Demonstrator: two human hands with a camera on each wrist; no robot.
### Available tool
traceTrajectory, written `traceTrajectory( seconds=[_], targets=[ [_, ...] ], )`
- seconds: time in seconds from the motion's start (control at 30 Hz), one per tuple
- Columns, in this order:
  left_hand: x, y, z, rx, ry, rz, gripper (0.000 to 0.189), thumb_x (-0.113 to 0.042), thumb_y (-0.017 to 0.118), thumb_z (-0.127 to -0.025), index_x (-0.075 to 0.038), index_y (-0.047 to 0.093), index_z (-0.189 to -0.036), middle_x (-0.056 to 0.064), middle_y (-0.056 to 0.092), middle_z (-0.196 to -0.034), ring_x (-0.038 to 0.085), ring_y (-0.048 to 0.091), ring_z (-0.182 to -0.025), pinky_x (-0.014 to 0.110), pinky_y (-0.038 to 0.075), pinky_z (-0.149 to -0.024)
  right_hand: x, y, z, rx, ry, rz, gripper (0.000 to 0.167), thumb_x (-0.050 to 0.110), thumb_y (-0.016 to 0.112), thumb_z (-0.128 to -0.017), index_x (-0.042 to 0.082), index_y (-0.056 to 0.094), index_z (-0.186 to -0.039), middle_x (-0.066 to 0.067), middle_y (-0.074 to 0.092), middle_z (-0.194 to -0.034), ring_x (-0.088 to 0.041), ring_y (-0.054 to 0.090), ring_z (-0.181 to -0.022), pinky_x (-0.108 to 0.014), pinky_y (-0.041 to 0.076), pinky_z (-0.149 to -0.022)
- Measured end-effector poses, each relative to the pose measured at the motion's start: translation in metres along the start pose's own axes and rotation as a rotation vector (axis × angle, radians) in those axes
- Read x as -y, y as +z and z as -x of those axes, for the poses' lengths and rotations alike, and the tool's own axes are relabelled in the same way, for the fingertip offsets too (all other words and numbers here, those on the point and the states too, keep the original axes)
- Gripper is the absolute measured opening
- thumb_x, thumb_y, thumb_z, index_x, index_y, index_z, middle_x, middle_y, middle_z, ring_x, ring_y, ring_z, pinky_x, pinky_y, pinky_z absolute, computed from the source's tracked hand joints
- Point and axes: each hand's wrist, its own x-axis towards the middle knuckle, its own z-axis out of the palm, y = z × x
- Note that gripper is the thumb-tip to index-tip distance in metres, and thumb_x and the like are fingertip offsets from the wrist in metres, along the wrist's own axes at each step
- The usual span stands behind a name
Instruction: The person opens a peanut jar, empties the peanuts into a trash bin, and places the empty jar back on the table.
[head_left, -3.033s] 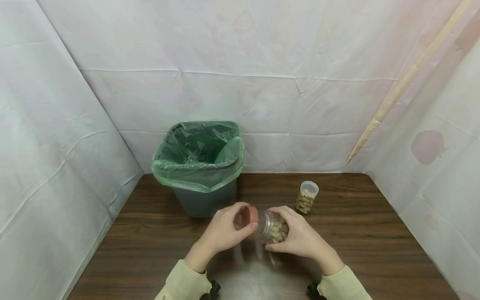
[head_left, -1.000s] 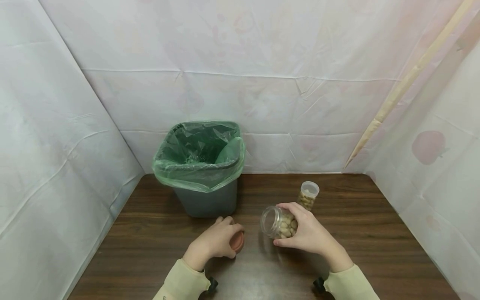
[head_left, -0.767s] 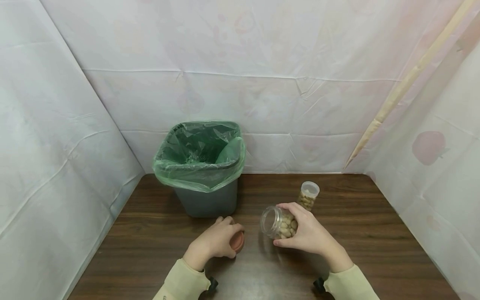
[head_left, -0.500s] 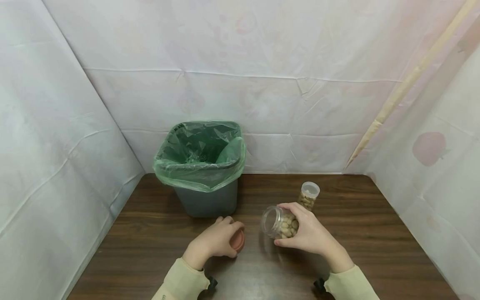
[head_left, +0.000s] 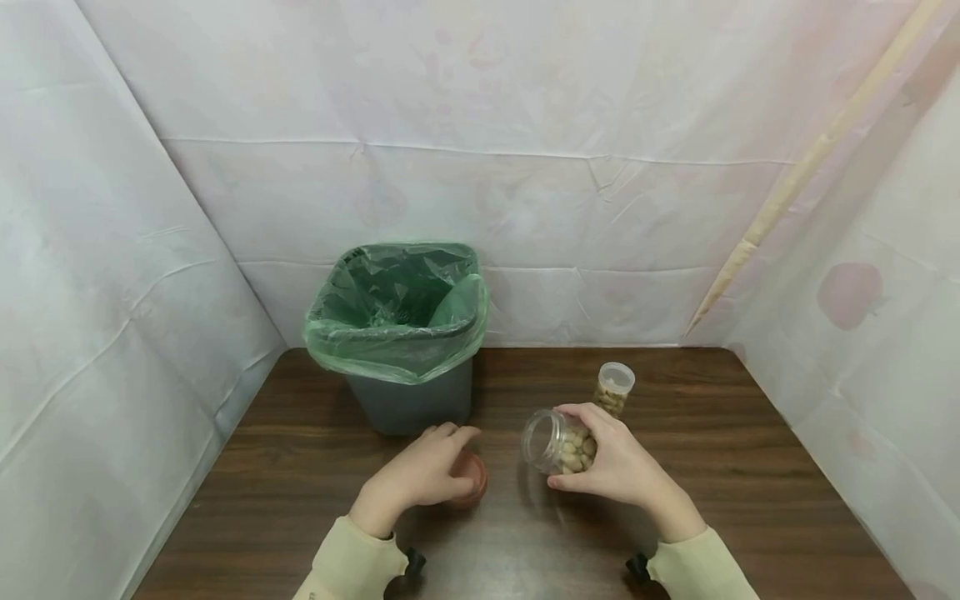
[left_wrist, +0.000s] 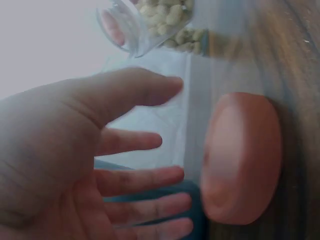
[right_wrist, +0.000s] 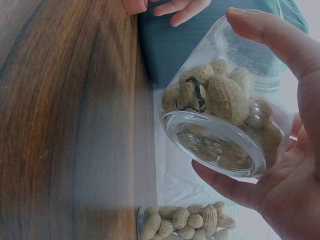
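My left hand (head_left: 422, 468) is spread just above an orange-red round lid (head_left: 474, 482), which lies on the wooden table. The left wrist view shows a gap between the straight fingers and this lid (left_wrist: 243, 160). My right hand (head_left: 621, 465) grips a clear jar (right_wrist: 212, 117) around its side, tilted with its uncovered mouth toward the left. Unshelled peanuts (head_left: 576, 450) fill its lower part, and a dark mark shows on its wall in the right wrist view. Behind the right hand stands a smaller clear jar (head_left: 615, 383) of peanuts with a whitish top, its lower part hidden.
A grey bin (head_left: 412, 400) with a green plastic liner (head_left: 397, 354) stands at the back left of the table (head_left: 712, 450), just beyond the left hand. White patterned curtains (head_left: 540, 208) enclose the back and both sides.
The lid came away from the jar and was set down on the left. My left hand has now let it go, fingers opening. The right hand moved slightly right, then held the jar still.
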Motion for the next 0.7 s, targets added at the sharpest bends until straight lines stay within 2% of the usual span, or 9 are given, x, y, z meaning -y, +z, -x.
traceTrajectory(
  seconds=[0.13,0.23,0.4,0.5,0.57,0.7],
  targets=[
    [0.002,-0.012,0.008,-0.03,0.043,0.049,0.063,-0.028,0.079,-0.095,-0.005,0.061,-0.151,0.015,0.066,-0.142,0.034,0.062,-0.133,0.055,0.051,-0.11,0.001,-0.004,0.0,0.003,0.001,-0.015,0.096,0.051,0.104,-0.07,0.025,0.059,-0.15,0.011,0.063,-0.138,-0.014,0.065,-0.119,-0.045,0.058,-0.097],
    [0.005,-0.025,0.016,-0.076,0.092,0.034,0.058,-0.029,0.079,-0.098,-0.006,0.063,-0.149,0.013,0.067,-0.141,0.03,0.064,-0.131,0.053,0.052,-0.11,0.002,-0.009,0.0,-0.008,-0.006,-0.019,0.096,0.05,0.104,-0.07,0.024,0.058,-0.151,0.009,0.064,-0.139,-0.015,0.065,-0.119,-0.045,0.058,-0.097],
    [0.022,-0.062,0.035,-0.147,0.128,0.05,0.052,-0.031,0.079,-0.102,-0.009,0.066,-0.146,0.011,0.068,-0.137,0.028,0.07,-0.117,0.045,0.061,-0.093,0.005,-0.019,0.001,-0.045,-0.008,-0.016,0.096,0.044,0.105,-0.07,0.024,0.058,-0.15,0.007,0.063,-0.139,-0.015,0.065,-0.117,-0.042,0.058,-0.094],
    [0.037,-0.088,0.051,-0.159,0.106,0.103,0.05,-0.034,0.078,-0.104,-0.011,0.065,-0.146,0.012,0.068,-0.139,0.031,0.072,-0.116,0.043,0.063,-0.087,0.006,-0.025,0.003,-0.061,0.003,-0.011,0.095,0.045,0.105,-0.069,0.025,0.059,-0.149,0.007,0.063,-0.137,-0.014,0.065,-0.115,-0.04,0.058,-0.092],
    [0.046,-0.105,0.063,-0.155,0.076,0.116,0.046,-0.036,0.076,-0.105,-0.013,0.067,-0.144,0.01,0.069,-0.139,0.029,0.072,-0.115,0.044,0.064,-0.088,0.007,-0.029,0.003,-0.063,0.011,-0.002,0.095,0.046,0.105,-0.069,0.025,0.059,-0.149,0.005,0.064,-0.137,-0.014,0.065,-0.114,-0.039,0.058,-0.092],
    [0.06,-0.136,0.085,-0.177,-0.009,0.058,0.038,-0.039,0.076,-0.105,-0.016,0.073,-0.134,0.005,0.073,-0.131,0.022,0.073,-0.11,0.046,0.063,-0.086,0.009,-0.038,0.002,-0.054,0.021,0.017,0.096,0.049,0.105,-0.07,0.024,0.058,-0.15,0.001,0.063,-0.138,-0.017,0.064,-0.115,-0.042,0.058,-0.091]
  ],
)
